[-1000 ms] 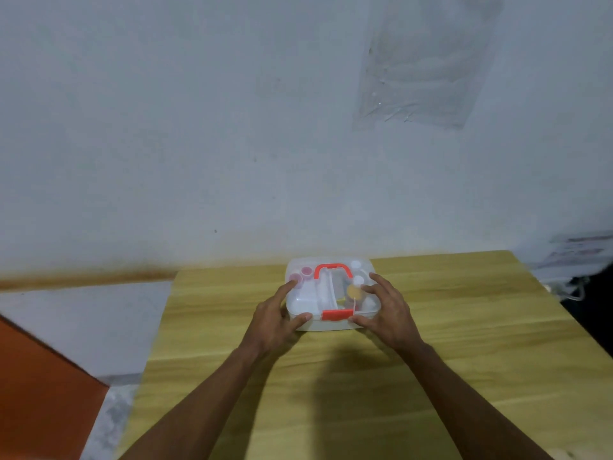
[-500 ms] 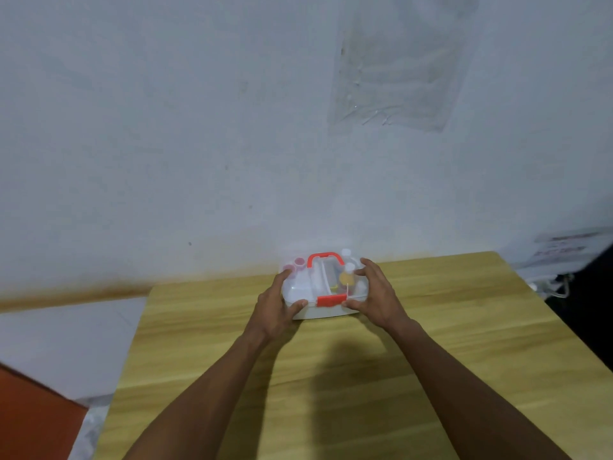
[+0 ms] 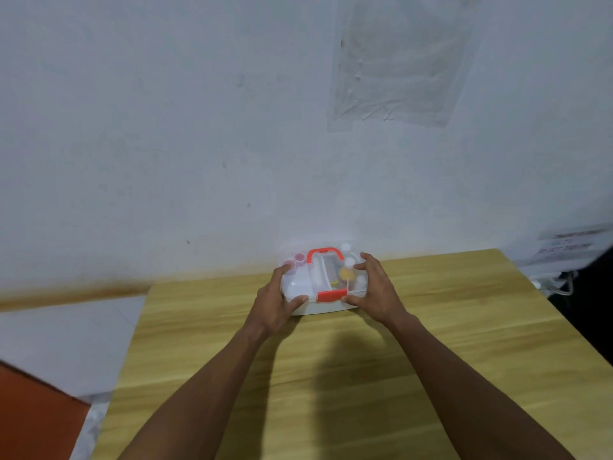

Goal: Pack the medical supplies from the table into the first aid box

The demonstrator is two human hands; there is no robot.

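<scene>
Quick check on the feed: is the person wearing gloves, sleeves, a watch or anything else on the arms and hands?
Nothing worn that shows. The left hand and right hand are bare, no gloves, rings or watch visible. Both forearms are uncovered down to the bottom edge of the view, so no sleeves show. No straps, cables or markings on them.

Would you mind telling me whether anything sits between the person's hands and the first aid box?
Nothing visible does. The left hand and right hand are already on the first aid box, one at each end, with thumbs on its near edge beside the red latch.
</scene>
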